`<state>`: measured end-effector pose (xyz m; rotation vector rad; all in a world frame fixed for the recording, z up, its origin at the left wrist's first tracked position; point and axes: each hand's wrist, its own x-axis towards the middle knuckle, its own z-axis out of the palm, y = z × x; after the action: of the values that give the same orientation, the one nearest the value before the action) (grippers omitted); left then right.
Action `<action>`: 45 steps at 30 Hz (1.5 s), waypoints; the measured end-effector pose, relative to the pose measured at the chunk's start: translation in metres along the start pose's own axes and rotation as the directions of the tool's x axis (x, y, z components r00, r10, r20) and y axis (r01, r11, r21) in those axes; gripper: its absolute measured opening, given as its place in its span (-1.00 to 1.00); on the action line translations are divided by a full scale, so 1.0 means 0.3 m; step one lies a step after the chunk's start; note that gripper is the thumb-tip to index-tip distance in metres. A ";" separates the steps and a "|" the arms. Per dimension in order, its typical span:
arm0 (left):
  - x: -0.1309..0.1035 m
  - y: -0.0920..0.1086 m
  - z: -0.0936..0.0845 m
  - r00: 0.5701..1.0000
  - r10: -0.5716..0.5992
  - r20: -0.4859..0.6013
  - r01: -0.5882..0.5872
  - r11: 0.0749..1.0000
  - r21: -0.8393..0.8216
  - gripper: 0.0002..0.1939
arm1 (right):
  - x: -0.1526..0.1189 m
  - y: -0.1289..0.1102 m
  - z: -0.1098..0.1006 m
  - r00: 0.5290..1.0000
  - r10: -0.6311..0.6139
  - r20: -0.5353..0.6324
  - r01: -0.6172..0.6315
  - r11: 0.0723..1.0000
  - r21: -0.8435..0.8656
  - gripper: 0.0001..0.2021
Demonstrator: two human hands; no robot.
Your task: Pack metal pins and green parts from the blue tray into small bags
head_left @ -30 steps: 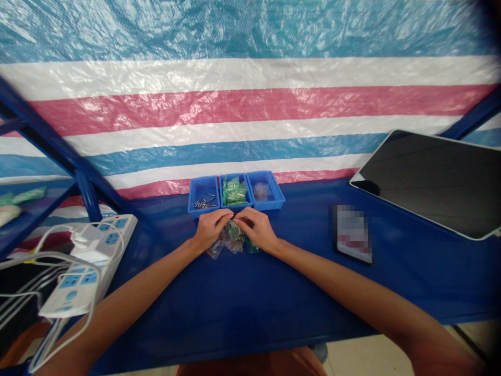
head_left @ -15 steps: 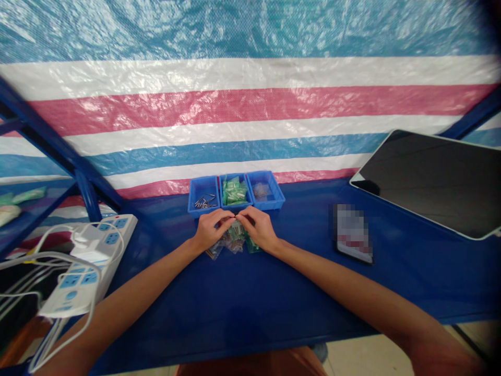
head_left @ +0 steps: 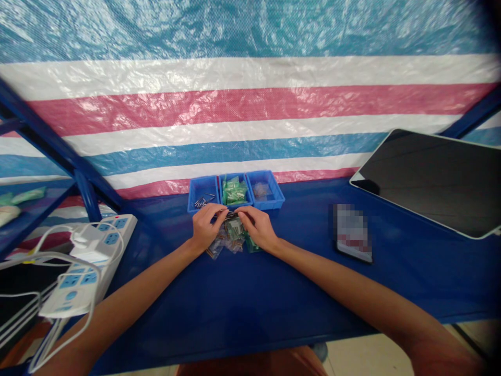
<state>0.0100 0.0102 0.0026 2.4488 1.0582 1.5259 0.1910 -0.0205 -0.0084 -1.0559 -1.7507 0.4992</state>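
Observation:
My left hand (head_left: 205, 227) has thumb and forefinger closed in a pinch, just in front of the blue bins. Facing it, my right hand (head_left: 260, 228) is also pinched, a small gap away. Something thin and dark may lie at the fingertips, but it is too small to name. Below and between the hands, several small clear bags (head_left: 234, 243) of metal pins lie on the blue table (head_left: 242, 297). A green packet (head_left: 251, 244) is partly covered by my right hand.
Behind the hands, the left blue bin (head_left: 191, 193) holds metal pins (head_left: 202, 201), the middle one green packets (head_left: 235, 190), the right one clear bags (head_left: 261, 191). A power strip (head_left: 105, 250) with cables stands left. A phone (head_left: 354, 235) and dark-screened monitor (head_left: 438, 183) are right.
My left hand has shifted slightly left, so the gap between the two pairs of fingertips is wider. My right hand has barely moved.

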 end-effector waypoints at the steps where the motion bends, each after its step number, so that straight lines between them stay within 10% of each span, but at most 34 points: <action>1: 0.004 -0.002 -0.002 1.000 -0.015 -0.028 0.016 0.999 0.033 -0.85 | 0.000 0.000 0.000 1.000 0.002 0.000 -0.002 1.000 0.000 -0.73; 33: 0.013 -0.018 0.015 0.995 -0.075 0.063 0.065 0.986 0.154 -0.87 | 0.001 0.000 0.001 0.998 -0.059 0.004 0.059 0.997 -0.053 -0.74; 45: -0.004 -0.016 -0.012 0.974 -0.100 -0.203 0.108 0.994 0.026 -0.83 | 0.007 -0.037 -0.024 0.975 -0.062 -0.212 0.048 0.996 -0.069 -0.80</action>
<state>0.0043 0.0120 0.0015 2.2578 1.2355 1.7641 0.1924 -0.0256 0.0040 -1.0615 -1.6086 0.2849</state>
